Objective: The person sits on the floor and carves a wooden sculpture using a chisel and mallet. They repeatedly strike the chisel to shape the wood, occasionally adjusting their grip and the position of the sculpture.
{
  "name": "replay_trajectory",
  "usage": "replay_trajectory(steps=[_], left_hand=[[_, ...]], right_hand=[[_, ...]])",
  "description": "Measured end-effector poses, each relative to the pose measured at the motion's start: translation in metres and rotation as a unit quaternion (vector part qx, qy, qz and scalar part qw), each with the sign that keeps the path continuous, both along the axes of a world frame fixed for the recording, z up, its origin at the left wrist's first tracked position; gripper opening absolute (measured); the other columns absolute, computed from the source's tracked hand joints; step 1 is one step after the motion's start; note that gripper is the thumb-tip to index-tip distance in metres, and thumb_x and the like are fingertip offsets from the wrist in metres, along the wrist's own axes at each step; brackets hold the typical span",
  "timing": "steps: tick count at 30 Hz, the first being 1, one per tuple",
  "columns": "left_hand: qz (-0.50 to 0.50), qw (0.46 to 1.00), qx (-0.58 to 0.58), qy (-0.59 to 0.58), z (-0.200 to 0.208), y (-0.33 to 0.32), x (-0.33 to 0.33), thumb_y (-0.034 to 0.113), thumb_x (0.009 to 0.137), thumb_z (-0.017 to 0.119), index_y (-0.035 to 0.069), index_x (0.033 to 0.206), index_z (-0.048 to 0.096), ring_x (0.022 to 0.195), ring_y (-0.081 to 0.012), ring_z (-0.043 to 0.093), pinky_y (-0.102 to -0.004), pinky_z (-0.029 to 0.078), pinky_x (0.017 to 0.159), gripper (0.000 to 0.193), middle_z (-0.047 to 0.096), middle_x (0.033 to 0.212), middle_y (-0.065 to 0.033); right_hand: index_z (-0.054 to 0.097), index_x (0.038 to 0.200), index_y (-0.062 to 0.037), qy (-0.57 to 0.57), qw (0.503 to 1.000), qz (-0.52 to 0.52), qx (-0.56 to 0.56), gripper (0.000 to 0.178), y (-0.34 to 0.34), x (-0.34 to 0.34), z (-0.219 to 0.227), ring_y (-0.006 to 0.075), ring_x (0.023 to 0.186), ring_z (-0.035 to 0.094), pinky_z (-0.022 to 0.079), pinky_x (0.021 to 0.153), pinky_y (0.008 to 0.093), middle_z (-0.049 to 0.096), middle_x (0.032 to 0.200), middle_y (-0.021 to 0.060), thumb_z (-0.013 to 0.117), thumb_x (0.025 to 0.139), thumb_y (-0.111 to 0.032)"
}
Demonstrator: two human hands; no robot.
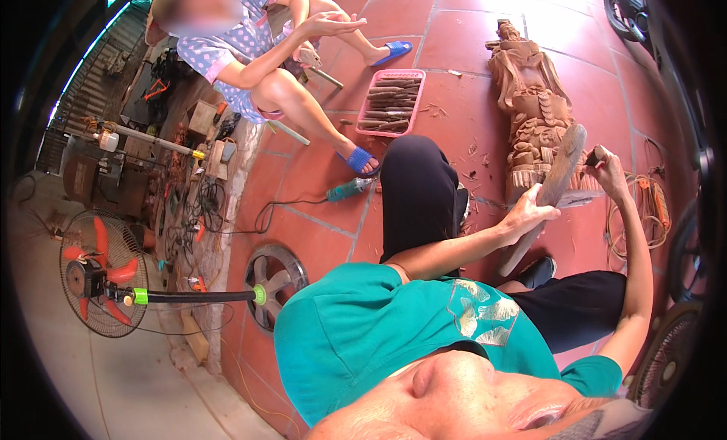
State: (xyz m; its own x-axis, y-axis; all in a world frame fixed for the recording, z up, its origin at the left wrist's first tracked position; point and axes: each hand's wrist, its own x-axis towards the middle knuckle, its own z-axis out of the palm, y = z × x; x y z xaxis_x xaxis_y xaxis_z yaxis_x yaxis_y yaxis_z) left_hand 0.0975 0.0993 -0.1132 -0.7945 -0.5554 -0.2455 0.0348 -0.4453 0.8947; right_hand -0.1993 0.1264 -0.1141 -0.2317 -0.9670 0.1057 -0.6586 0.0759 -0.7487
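Note:
My left hand [530,213] is wrapped round the middle of a long, curved wooden piece [562,167], which slants from above my shin up toward the carved statue. My right hand [612,178] is raised beside the piece's upper end, its fingers closed on a small dark object [594,158] whose kind I cannot make out. Beyond both hands a carved wooden statue [530,84] lies on the floor, with deep folds and ornament along it. The wooden piece overlaps its near end in view.
A pink basket [417,122] holds several dark wooden-looking sticks. Another person [235,57] sits at the upper left in blue slippers. A teal corded power tool [348,190] lies on the tiles. At left stands a fan [102,269]; coiled cable [644,213] lies right. Wood chips are scattered about.

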Motion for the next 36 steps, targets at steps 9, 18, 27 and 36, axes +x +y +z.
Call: replay_trajectory(steps=[9,18,27,36], left_hand=[[-0.012,1.000,-0.024,0.011,0.013,0.006,0.005,0.019,0.086,0.073,0.003,0.119,0.048,0.054,-0.0091,0.056,-0.0256,0.048,0.047,0.045,0.059,0.076,-0.0029],[-0.016,1.000,-0.014,-0.023,-0.011,0.004,0.000,0.020,0.085,0.076,0.005,0.115,0.049,0.054,-0.0086,0.055,-0.0252,0.047,0.046,0.043,0.058,0.076,-0.0019],[-0.021,0.999,0.011,-0.030,-0.032,0.006,-0.005,0.017,0.085,0.075,0.005,0.114,0.048,0.051,-0.0089,0.054,-0.0268,0.046,0.043,0.041,0.056,0.075,-0.0014],[-0.014,0.998,0.039,-0.038,-0.016,0.006,0.000,0.016,0.086,0.076,0.008,0.112,0.051,0.050,-0.0076,0.052,-0.0263,0.043,0.042,0.037,0.055,0.072,0.0006]], right_hand=[[0.061,0.100,-0.0040,-0.086,0.996,-0.002,-0.002,0.022,-0.007,-0.023,-0.031,0.0085,0.071,0.060,0.050,0.065,0.0290,0.063,0.079,-0.0008,0.076,0.084,-0.002],[0.062,0.107,-0.0030,-0.106,0.994,0.029,0.007,0.019,-0.001,-0.009,-0.017,0.0087,0.073,0.056,0.050,0.071,0.0286,0.063,0.086,0.0002,0.071,0.090,-0.006],[0.061,0.104,-0.0044,-0.101,0.994,0.009,0.041,0.017,0.003,-0.007,-0.007,0.0070,0.080,0.059,0.050,0.072,0.0261,0.064,0.089,-0.0018,0.066,0.090,0.003],[0.062,0.101,-0.0019,-0.059,0.998,0.008,-0.005,0.019,0.009,-0.008,-0.010,0.0137,0.086,0.061,0.051,0.077,0.0331,0.066,0.090,0.0047,0.069,0.084,0.004]])
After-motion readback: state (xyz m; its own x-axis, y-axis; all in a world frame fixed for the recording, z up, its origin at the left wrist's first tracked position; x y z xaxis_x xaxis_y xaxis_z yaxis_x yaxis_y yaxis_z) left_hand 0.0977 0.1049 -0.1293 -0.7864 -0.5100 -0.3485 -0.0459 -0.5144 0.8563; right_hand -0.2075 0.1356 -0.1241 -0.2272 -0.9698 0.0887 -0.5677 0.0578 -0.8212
